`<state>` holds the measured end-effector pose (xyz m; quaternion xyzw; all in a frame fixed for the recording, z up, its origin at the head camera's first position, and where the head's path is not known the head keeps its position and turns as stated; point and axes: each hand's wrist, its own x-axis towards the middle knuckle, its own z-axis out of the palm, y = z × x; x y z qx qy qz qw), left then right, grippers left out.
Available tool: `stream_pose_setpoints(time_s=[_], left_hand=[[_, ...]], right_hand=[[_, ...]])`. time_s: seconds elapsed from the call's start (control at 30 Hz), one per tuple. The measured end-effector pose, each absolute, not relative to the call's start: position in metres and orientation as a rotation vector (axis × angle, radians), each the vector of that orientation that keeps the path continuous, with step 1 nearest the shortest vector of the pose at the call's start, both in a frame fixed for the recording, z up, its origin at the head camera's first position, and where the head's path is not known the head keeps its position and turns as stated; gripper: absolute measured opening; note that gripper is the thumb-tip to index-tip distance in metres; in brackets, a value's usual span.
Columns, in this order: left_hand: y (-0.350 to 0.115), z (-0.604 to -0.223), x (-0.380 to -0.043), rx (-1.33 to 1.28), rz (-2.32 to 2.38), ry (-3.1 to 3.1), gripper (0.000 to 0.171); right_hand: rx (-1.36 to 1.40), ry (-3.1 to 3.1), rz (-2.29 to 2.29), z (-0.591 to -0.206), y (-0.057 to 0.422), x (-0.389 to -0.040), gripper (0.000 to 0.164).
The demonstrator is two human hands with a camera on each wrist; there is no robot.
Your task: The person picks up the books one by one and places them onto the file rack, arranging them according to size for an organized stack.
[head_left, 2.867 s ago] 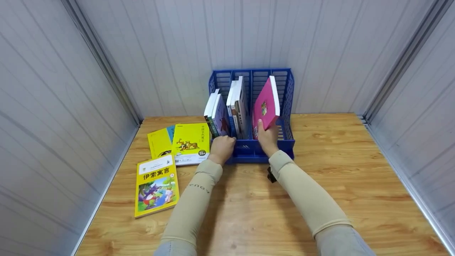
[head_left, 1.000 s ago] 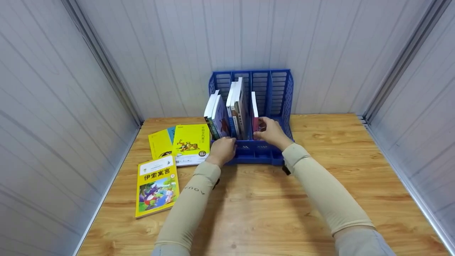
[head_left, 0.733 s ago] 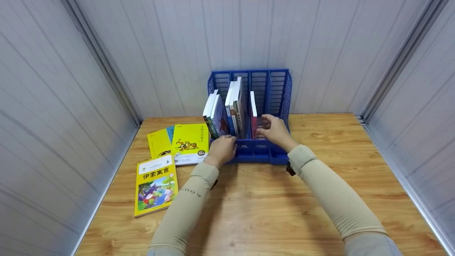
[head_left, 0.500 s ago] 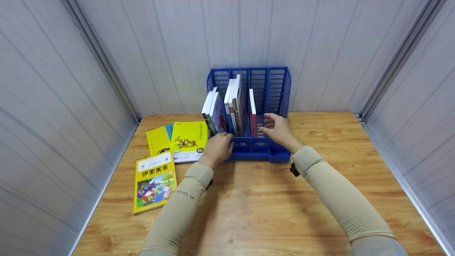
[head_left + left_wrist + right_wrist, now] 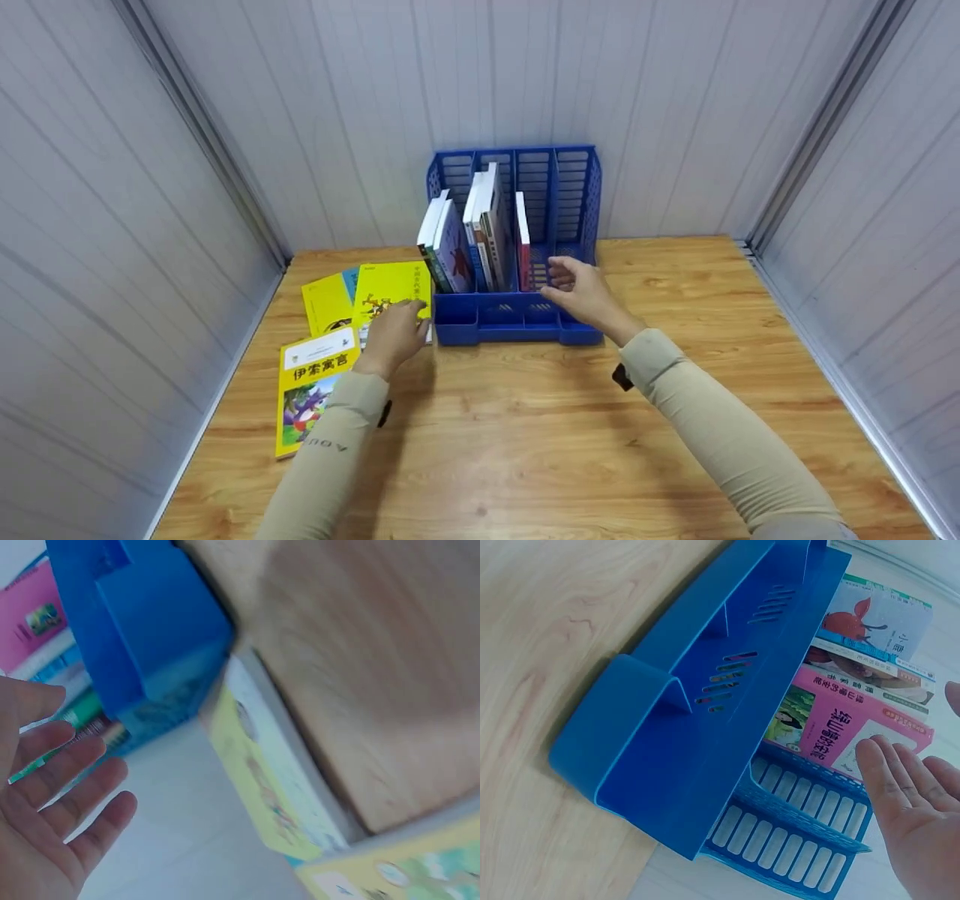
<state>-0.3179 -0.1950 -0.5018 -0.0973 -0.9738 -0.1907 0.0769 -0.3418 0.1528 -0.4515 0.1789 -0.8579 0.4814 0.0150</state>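
Observation:
A blue desktop book rack [image 5: 517,309] stands against the back wall. A pink book [image 5: 847,718] is upright in its third compartment from the left, leaning on nothing that I can make out. My right hand [image 5: 589,294] hovers just right of that book, fingers loosely bent and holding nothing. Over the yellow book with animal figures [image 5: 375,279] hangs my left hand [image 5: 394,336]; the left wrist view shows its fingers spread, with nothing in them. Partly behind the left arm lies another yellow book [image 5: 300,409] with a cartoon cover.
White-edged books [image 5: 454,244] fill part of the rack's first compartment, and taller books [image 5: 489,232] stand in the second. A further yellow book [image 5: 324,296] and a blue one [image 5: 350,281] lie under the animal book on the wooden table [image 5: 510,442]. Panel walls enclose the sides.
My right hand lowered the pink book into the third compartment, let go and drew off to the right. My left hand left the rack's front and moved left over the yellow books.

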Motion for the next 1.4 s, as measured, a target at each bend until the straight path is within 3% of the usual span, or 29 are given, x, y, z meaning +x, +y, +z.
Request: stream_pose_setpoints(time_s=[0.33,0.83,1.4], left_hand=[[-0.252,-0.512,-0.305,-0.022,-0.595,-3.041,0.051],[-0.311,-0.526,-0.285,0.43,-0.579,-3.106,0.055],[-0.345,-0.531,-0.269,0.683,-0.728,-3.179,0.1]], right_hand=[[0.6,-2.702,1.484,-0.463,0.152,-0.327,0.06],[0.679,-2.743,1.52,-0.489,0.148,-0.31,0.06],[0.681,-2.765,1.525,-0.514,0.152,-0.299,0.058]])
